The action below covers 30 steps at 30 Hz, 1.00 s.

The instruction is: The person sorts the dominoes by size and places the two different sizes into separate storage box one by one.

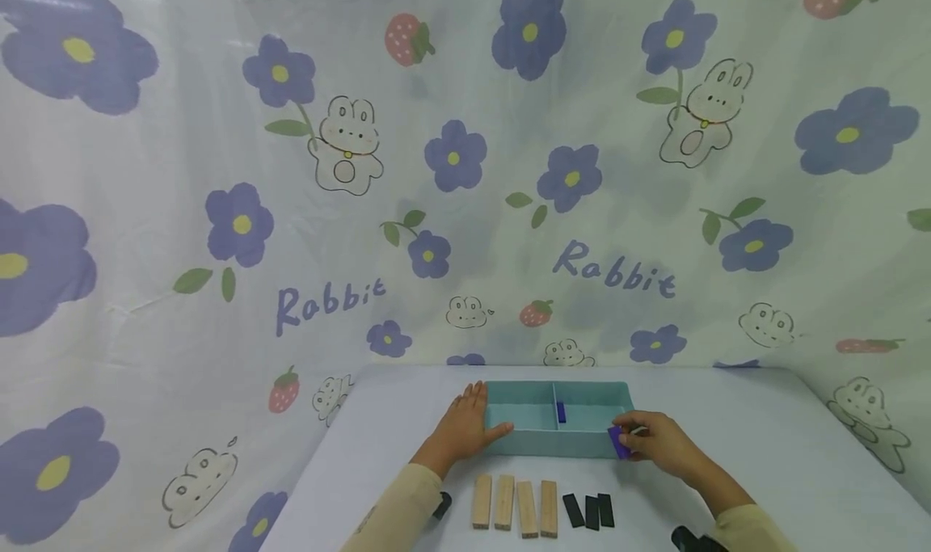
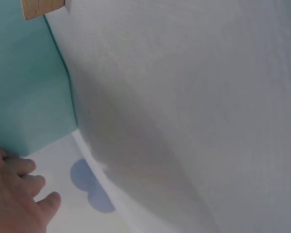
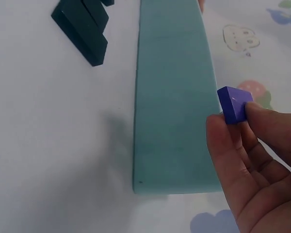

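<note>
A teal box (image 1: 549, 444) with a divider in the middle stands on the table. My left hand (image 1: 464, 429) rests on its left end, fingers stretched along the side and thumb over the front rim; the left wrist view shows its fingertips (image 2: 33, 185) by the box wall. Between thumb and fingers my right hand (image 1: 658, 440) pinches a purple block (image 3: 235, 105), held by the box's front right corner, at rim height. Another purple block (image 1: 561, 412) is in the right compartment, next to the divider.
In front of the box lie several wooden blocks (image 1: 505, 503) in a row. Three black flat blocks (image 1: 592, 512) lie to their right. A curtain (image 1: 465, 229) printed with flowers and rabbits hangs behind the white table (image 1: 756, 431).
</note>
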Tool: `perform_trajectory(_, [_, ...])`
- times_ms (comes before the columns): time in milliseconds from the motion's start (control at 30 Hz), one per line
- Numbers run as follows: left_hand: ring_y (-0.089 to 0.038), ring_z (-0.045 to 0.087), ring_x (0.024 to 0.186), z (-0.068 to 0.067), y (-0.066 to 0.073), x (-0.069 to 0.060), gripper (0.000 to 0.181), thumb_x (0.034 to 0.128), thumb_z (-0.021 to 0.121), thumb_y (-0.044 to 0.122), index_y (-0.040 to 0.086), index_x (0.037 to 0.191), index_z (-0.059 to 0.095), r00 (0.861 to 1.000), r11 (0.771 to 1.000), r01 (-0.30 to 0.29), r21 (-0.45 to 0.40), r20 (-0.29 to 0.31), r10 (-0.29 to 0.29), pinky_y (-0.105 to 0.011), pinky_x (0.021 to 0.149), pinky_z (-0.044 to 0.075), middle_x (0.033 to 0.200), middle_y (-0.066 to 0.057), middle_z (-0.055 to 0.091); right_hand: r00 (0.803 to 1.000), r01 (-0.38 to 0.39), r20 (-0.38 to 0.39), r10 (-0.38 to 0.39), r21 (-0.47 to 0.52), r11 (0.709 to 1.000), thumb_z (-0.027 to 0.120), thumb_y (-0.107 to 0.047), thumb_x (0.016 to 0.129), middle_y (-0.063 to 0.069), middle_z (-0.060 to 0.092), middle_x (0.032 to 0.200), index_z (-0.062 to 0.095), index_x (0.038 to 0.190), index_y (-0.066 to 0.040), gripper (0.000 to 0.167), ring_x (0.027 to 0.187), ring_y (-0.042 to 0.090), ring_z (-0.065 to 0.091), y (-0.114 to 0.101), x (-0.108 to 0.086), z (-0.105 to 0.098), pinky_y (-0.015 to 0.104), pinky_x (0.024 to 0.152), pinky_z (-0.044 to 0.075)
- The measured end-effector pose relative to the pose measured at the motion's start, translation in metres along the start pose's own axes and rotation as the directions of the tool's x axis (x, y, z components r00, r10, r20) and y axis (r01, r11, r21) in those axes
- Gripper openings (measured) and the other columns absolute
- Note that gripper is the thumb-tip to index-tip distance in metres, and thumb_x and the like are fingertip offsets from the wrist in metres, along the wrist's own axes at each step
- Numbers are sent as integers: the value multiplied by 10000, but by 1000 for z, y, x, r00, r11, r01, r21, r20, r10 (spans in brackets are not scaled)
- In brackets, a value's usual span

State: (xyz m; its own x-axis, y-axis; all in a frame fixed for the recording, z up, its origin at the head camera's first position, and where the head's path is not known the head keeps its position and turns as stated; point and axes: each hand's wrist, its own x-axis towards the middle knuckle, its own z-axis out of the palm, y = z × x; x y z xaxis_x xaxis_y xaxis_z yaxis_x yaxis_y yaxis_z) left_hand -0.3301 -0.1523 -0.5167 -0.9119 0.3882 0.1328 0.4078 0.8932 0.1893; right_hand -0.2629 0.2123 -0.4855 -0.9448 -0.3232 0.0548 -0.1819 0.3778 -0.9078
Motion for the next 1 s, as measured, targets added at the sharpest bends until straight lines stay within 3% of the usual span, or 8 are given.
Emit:
perform_trajectory(167, [-354,176,1446,1,-2,4,1066,878,335,786,-53,1521,195,1000,1000,1,12,2,-1,-489,1143,199,1574,-209,204,1000,-1,-25,1,-11,1000,648,-13,913,120,610,996,592,1202,121,324,887,259,649,-5,10,-3,364,696,579])
perform_trajectory(333, [-343,163,1451,-1,-2,6,1022,900,391,737,-45,1525,187,1000,1000,11,9,10,-11,-476,1149,185,1578,-199,195,999,6,-49,-7,-25,1000,637,-16,925,120,626,1014,597,1210,109,314,878,237,658,-6,21,-4,342,698,579])
perform_trajectory(733, [-353,175,1446,0,1,-1,1017,901,403,730,-52,1519,204,1000,1000,9,-18,16,-8,-486,1145,195,1571,-207,212,994,-9,-109,5,-29,1000,627,21,919,142,640,1048,586,1216,120,316,924,274,663,-11,38,1,327,709,577])
perform_trajectory(1000, [-331,159,1453,0,0,0,1037,890,367,760,-39,1527,188,999,1000,18,-10,28,-18,-470,1151,181,1580,-190,200,992,-18,-129,15,-20,1000,627,41,913,154,611,1010,602,1193,111,290,904,276,662,-6,60,5,350,711,579])
